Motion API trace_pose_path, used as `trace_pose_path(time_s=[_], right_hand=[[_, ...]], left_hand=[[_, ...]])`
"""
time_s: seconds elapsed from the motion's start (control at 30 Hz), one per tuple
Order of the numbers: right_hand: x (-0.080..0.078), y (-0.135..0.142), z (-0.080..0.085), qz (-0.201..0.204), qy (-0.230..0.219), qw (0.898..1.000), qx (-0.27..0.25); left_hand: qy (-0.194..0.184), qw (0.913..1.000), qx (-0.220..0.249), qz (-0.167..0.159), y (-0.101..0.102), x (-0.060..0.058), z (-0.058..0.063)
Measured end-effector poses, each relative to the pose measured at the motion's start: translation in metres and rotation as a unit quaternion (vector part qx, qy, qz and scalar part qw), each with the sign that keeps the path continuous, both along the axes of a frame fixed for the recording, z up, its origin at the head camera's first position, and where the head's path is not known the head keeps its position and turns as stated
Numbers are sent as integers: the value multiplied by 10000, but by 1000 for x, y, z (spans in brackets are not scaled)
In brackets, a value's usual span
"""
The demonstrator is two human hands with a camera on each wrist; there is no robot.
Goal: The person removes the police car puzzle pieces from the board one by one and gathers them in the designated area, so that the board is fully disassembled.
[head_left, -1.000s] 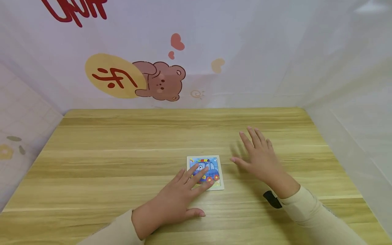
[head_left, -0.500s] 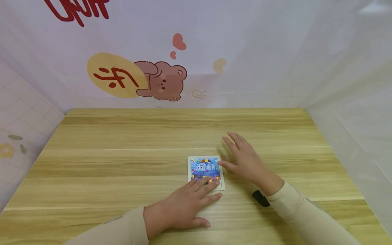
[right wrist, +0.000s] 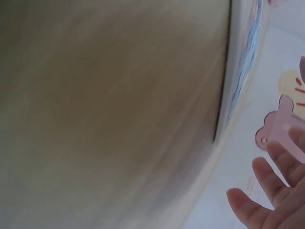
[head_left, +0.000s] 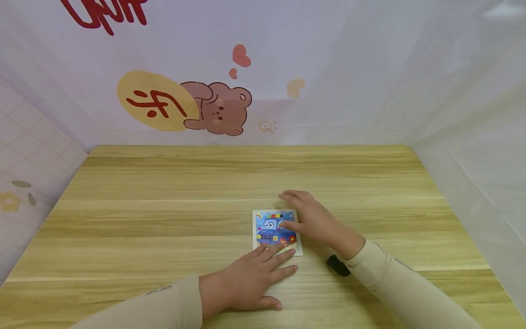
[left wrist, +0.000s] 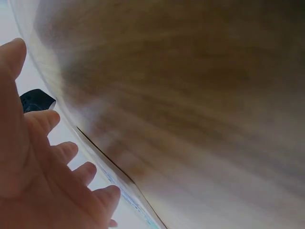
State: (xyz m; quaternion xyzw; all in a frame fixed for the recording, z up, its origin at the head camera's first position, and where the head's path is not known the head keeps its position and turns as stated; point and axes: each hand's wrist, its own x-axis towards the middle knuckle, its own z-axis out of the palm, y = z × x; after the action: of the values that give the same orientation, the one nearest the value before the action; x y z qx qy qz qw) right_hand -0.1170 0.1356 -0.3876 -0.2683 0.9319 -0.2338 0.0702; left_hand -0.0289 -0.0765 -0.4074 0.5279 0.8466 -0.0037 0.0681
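Puzzle lies on desk. Left hand: fingers spread over its near edge, gripping nothing. Right hand: fingers loosely extended over its right side, holding nothing.

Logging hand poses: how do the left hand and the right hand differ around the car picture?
Place: the left hand is at the near edge of the car picture; the right hand is at its right side.
Fingers: in the head view, the left fingers fan apart; the right fingers overlap.
Thumbs: the left thumb is off the picture; the right thumb is over it.
Shared: beige sleeves, and neither hand grips the picture.
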Motion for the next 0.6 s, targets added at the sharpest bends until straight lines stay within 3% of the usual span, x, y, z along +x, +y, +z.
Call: trace_pose_path(time_s=[0.27, 0.6], right_hand=[[1, -21, 3, 134, -659, 9977, -64], [-5, -37, -1, 259, -496, 9982, 231]], left_hand=[[197, 9998, -40, -14, 0, 0, -5], [143, 9997, -209, 56, 2, 0, -6]])
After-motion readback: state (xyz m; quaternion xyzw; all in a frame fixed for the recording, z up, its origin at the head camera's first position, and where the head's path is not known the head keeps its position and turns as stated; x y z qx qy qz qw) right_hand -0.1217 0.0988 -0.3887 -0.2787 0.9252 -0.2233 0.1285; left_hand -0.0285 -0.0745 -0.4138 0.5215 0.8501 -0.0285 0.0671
